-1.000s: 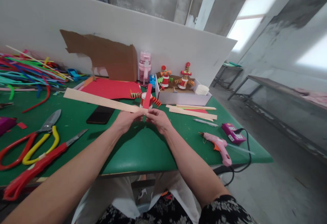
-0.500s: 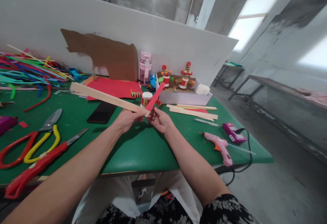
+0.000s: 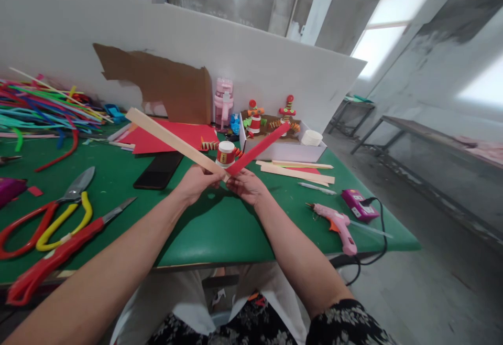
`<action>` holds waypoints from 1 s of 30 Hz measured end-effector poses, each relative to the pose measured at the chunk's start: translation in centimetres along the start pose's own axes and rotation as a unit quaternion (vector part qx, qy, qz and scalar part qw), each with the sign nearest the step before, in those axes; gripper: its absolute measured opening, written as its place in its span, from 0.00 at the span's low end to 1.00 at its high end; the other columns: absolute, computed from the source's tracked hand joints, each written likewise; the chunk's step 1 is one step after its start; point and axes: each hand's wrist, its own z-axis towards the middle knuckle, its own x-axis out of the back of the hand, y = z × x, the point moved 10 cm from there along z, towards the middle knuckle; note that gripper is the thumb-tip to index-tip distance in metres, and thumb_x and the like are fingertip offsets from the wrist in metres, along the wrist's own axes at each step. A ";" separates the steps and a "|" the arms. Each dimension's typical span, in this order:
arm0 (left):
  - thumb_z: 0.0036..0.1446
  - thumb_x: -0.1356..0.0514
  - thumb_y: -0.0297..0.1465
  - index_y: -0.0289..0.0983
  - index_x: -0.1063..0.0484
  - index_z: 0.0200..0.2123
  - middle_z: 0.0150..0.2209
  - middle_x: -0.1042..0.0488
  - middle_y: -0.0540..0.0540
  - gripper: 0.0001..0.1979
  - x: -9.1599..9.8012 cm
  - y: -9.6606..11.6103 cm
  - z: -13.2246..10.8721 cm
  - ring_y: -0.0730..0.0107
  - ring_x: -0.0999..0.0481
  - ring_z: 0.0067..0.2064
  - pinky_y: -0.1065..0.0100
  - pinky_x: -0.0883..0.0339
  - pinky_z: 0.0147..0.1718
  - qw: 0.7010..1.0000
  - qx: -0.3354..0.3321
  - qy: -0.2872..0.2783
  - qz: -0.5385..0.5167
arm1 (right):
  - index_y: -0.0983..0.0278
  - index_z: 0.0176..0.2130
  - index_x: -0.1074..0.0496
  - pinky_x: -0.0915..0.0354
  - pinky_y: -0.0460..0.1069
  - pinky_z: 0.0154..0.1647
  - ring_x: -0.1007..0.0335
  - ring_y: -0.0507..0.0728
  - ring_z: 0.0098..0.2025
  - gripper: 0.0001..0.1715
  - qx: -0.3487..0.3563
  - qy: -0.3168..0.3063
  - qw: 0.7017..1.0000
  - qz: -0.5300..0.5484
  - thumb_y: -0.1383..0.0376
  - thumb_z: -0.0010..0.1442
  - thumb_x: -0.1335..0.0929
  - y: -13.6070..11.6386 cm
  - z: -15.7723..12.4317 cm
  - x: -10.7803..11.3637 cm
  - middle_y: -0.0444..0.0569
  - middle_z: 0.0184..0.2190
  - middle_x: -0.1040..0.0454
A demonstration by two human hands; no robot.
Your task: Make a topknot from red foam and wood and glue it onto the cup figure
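Over the middle of the green table, my left hand [image 3: 200,183] pinches the near end of a pale orange paper strip [image 3: 168,139], which slants up to the left. My right hand [image 3: 247,184] is closed on the near end of a red paper strip [image 3: 260,148] that slants up to the right. The two strips meet in a V between my fingertips. Just behind them stands a paper cup figure [image 3: 225,154] with a red band and folded paper arms. A black phone [image 3: 157,171] lies left of my left hand.
Scissors [image 3: 65,214] and a red-handled knife [image 3: 74,250] lie at left, below piled pipe cleaners [image 3: 43,106]. A pink glue gun [image 3: 336,224] with a cord is at right. Behind stand a box [image 3: 275,151] of finished figures and a pink bottle [image 3: 223,104]. Paper strips [image 3: 296,173] lie right of centre.
The red strip has swung outward to the right, and the pale orange strip has tilted more steeply. The V between them lies more evenly. Both hands have barely moved.
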 end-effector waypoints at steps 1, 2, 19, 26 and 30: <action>0.32 0.27 0.37 0.33 0.26 0.24 0.20 0.28 0.48 0.17 0.0 -0.1 0.0 0.72 0.32 0.22 0.69 0.37 0.22 1.000 0.004 0.000 0.002 | 0.64 0.30 0.26 0.32 0.45 0.33 0.33 0.47 0.23 0.14 0.006 0.001 1.000 -0.007 0.67 0.43 0.21 -0.1 0.0 0.0 0.40 0.21 0.26; 0.32 0.27 0.37 0.32 0.26 0.24 0.20 0.28 0.48 0.17 0.0 -0.2 0.0 0.72 0.32 0.22 0.69 0.37 0.22 1.000 0.007 0.000 0.004 | 0.64 0.29 0.26 0.32 0.45 0.32 0.33 0.47 0.23 0.15 0.013 0.002 1.000 -0.017 0.66 0.42 0.21 -0.3 0.0 0.0 0.40 0.20 0.27; 0.21 0.22 0.38 0.32 0.23 0.24 0.22 0.24 0.47 0.24 -0.2 -0.8 -0.7 0.69 0.26 0.24 0.70 0.33 0.23 0.992 0.078 0.021 -0.096 | 0.65 0.26 0.25 0.36 0.44 0.28 0.34 0.47 0.23 0.21 0.065 0.011 0.994 -0.089 0.55 0.39 0.19 -1.2 -0.4 -0.2 0.41 0.20 0.28; 0.26 0.24 0.35 0.32 0.22 0.26 0.24 0.21 0.45 0.20 0.1 -1.7 -0.5 0.67 0.25 0.24 0.70 0.32 0.22 0.989 0.095 0.032 -0.107 | 0.65 0.26 0.24 0.35 0.46 0.28 0.34 0.49 0.22 0.14 0.153 0.023 0.969 -0.194 0.59 0.43 0.22 -3.3 -0.9 -0.6 0.41 0.20 0.26; 0.28 0.25 0.33 0.32 0.22 0.27 0.25 0.21 0.45 0.19 0.0 -2.0 -0.3 0.68 0.24 0.25 0.71 0.31 0.23 0.988 0.093 0.027 -0.118 | 0.65 0.26 0.24 0.35 0.46 0.27 0.34 0.49 0.21 0.13 0.167 0.026 0.960 -0.225 0.59 0.44 0.23 -3.7 -1.0 -0.7 0.41 0.20 0.26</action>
